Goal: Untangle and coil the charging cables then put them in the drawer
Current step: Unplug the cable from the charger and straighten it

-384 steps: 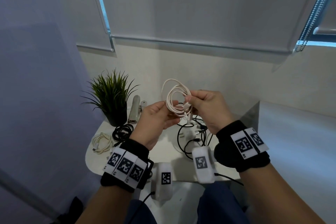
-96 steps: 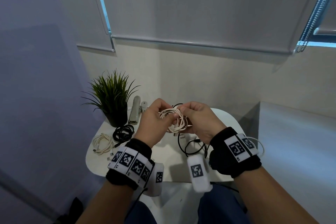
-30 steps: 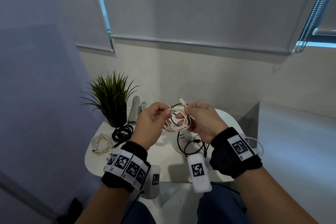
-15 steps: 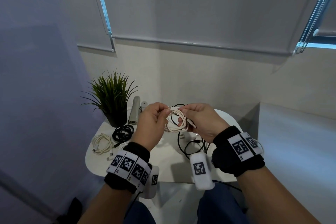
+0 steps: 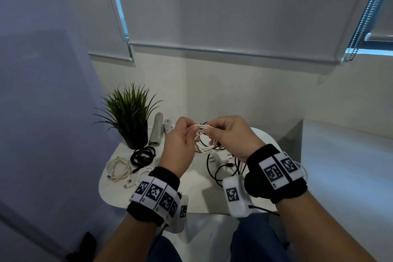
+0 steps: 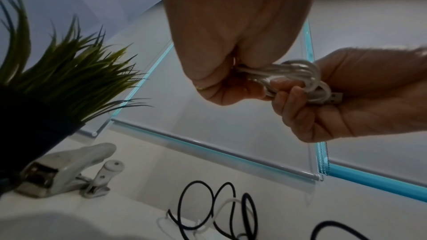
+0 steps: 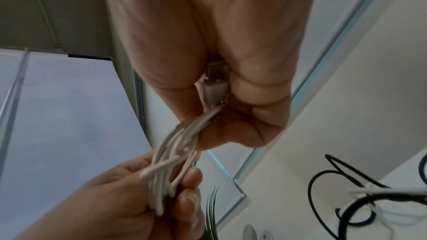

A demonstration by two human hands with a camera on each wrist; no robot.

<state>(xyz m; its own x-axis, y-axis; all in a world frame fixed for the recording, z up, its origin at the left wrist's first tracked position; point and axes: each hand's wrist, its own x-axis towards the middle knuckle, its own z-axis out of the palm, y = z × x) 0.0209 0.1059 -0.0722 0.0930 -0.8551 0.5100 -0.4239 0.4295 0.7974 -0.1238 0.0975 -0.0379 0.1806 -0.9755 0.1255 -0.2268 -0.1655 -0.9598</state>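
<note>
Both hands hold a coiled white cable (image 5: 202, 140) in the air above the small white table (image 5: 197, 189). My left hand (image 5: 180, 140) pinches the left side of the coil (image 6: 277, 72). My right hand (image 5: 229, 136) grips the right side, and the USB plug (image 7: 215, 87) lies between its thumb and fingers. On the table's left lie a coiled black cable (image 5: 143, 155), a coiled cream cable (image 5: 119, 168) and a looser white cable (image 5: 140, 175). Tangled black cables (image 5: 217, 171) with a white charger plug (image 5: 220, 158) lie under my right hand. No drawer is in view.
A potted green plant (image 5: 129, 117) stands at the table's back left, with a white stapler (image 5: 157, 132) and a small white clip (image 5: 168, 125) beside it. A wall with roller blinds rises behind. A grey surface (image 5: 344, 166) lies to the right.
Over the last second both hands stayed on the white coil, turning it slightly; the loose plug end that stuck up above the coil now sits tucked in my right hand.
</note>
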